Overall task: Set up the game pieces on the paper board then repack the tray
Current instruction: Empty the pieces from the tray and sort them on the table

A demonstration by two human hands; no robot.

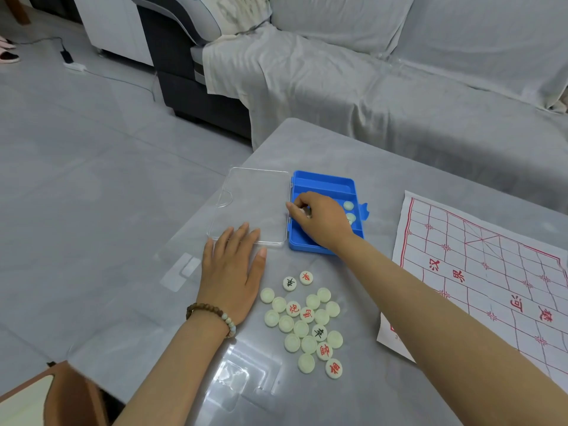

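The right hand reached into the blue tray, fingers curled round a pale piece at the tray's 9 o'clock edge; at its 3 o'clock side lay two more pieces. The left hand rested flat on the surface — fingertips on the clear lid. A loose heap of pieces sat at 6 o'clock from the tray, the paper board at 3 o'clock.

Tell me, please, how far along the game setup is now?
Done: the blue tray is open and most pieces lie on the table. In hand: the right hand seems to pinch a piece inside the tray, the left hand resting on the clear lid. Left: the paper board shows no pieces; repacking follows.
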